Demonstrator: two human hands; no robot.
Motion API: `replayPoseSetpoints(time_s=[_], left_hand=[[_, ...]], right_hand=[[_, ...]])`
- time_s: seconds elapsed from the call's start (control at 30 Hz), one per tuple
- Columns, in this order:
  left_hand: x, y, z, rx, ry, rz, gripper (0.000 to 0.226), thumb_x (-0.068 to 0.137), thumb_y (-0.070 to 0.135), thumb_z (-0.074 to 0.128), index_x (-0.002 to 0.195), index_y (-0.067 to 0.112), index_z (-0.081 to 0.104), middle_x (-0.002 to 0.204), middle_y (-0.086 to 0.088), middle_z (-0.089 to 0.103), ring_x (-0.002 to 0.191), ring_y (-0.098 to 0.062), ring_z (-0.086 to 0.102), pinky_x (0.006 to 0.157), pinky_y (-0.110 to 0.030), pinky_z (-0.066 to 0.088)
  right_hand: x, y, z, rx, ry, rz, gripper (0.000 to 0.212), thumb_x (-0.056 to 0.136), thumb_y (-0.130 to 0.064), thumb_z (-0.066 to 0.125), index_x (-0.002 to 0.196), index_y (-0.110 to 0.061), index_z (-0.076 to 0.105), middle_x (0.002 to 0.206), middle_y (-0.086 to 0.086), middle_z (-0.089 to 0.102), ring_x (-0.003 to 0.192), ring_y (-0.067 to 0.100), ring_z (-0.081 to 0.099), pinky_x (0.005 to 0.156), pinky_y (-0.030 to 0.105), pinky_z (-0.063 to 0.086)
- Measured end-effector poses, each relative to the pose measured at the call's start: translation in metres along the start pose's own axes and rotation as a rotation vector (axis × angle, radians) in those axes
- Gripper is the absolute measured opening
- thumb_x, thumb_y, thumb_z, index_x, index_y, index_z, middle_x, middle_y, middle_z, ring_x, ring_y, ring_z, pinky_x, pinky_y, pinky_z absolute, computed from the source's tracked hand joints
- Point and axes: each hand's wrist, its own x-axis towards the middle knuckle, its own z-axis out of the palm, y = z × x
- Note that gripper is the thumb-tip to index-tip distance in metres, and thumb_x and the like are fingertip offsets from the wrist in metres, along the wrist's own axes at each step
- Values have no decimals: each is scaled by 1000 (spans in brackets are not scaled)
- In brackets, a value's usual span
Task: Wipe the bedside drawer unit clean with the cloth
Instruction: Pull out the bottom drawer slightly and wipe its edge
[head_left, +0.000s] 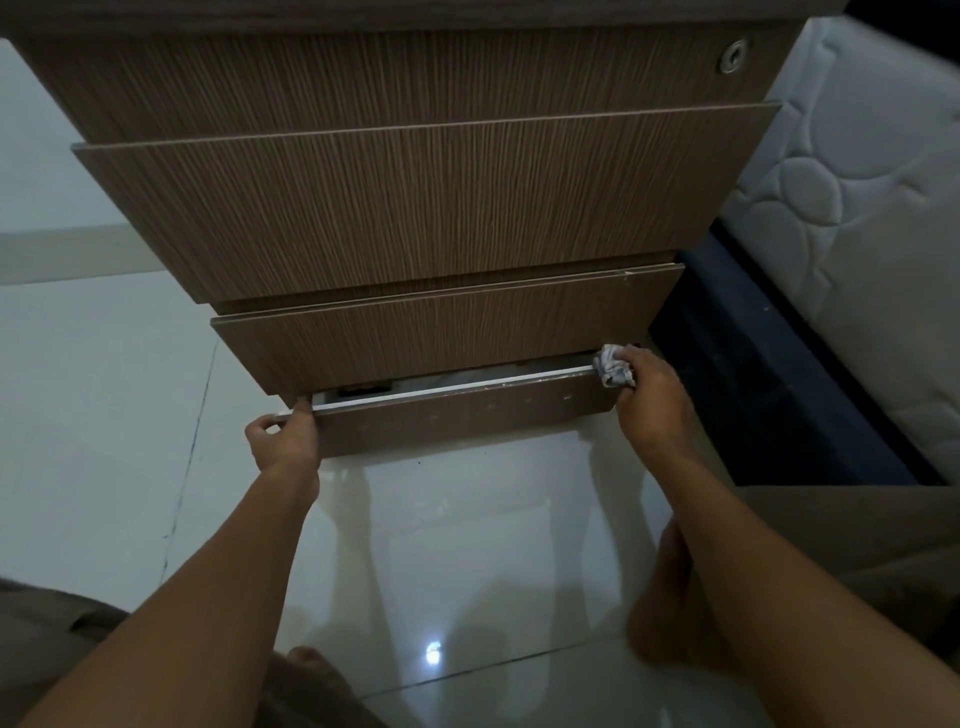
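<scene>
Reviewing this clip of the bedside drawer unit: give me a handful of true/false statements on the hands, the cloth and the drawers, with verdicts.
1. The right hand holds a bunched cloth at the right end of the bottom drawer's top edge. True.
2. The left hand is resting flat on the floor. False: it grips the left end of the bottom drawer front.
3. The bottom drawer is pulled out slightly, showing a gap behind its front. True.
4. The lock sits on the bottom drawer. False: it is at the right of the top drawer front.
5. A mattress stands to the left of the unit. False: it lies to the right.
</scene>
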Motion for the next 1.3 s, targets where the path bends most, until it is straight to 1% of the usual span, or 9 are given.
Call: replayPoseSetpoints(time_s=[0.1,0.3,0.4,0.5,0.6,0.73,0.93,1.07,1.3], left_hand=[[-1,-5,-2,34,-18,15,38,89,36,65,117,27,43,126,-10,52,112,-30,55,98,-44,51],[2,-6,-18,59,-98,26,36,91,36,54,124,21,53,130,-5,57,117,-24,53,97,-44,47],[6,-9,-27,87,-160,34,38,93,32,51,130,24,55,131,-2,57,118,-20,50,98,-42,46],[8,-13,-31,93,-225,34,38,92,27,53,130,28,56,133,0,57,122,-19,51,97,-40,47],[9,-15,-28,66,-234,23,40,92,21,54,132,25,51,135,-3,55,123,-22,50,100,-40,45],[6,-15,-19,19,-206,15,33,92,16,53,122,27,43,131,-7,54,122,-24,52,104,-39,43],[5,-15,-18,6,-209,19,33,91,17,53,121,27,43,131,-9,54,121,-25,52,105,-39,43],[3,-14,-20,-4,-227,12,34,90,14,52,121,26,45,131,-9,54,122,-25,51,106,-41,41],[3,-13,-30,30,-289,-11,54,84,8,44,135,24,47,133,-5,54,122,-25,50,102,-42,42]], right_hand=[[5,-1,6,-8,-103,-49,46,83,3,52,125,-12,62,131,8,59,132,29,43,108,37,31],[4,0,18,-50,-64,-97,45,79,-17,41,117,-11,63,116,10,64,112,29,55,96,38,42],[-4,3,21,-38,-40,-148,42,84,-7,49,124,-11,60,128,11,60,126,31,48,105,41,38],[-14,3,26,-43,-27,-167,54,83,3,52,134,-15,54,142,8,51,140,25,34,115,47,26],[-21,3,29,-44,22,-178,58,80,10,53,135,-11,53,144,9,49,142,24,32,119,44,16],[-25,0,26,-35,95,-146,62,80,14,55,135,-13,52,145,8,48,141,21,32,120,39,12],[-20,-6,27,-56,37,-145,48,84,0,54,130,-13,57,136,10,56,135,27,41,112,50,31],[-23,-16,34,-37,-37,-234,48,83,-5,55,130,-14,58,134,10,57,131,26,46,108,44,38],[-39,-48,54,88,-95,-295,49,81,3,57,128,-10,60,132,12,59,128,27,50,113,36,31]])
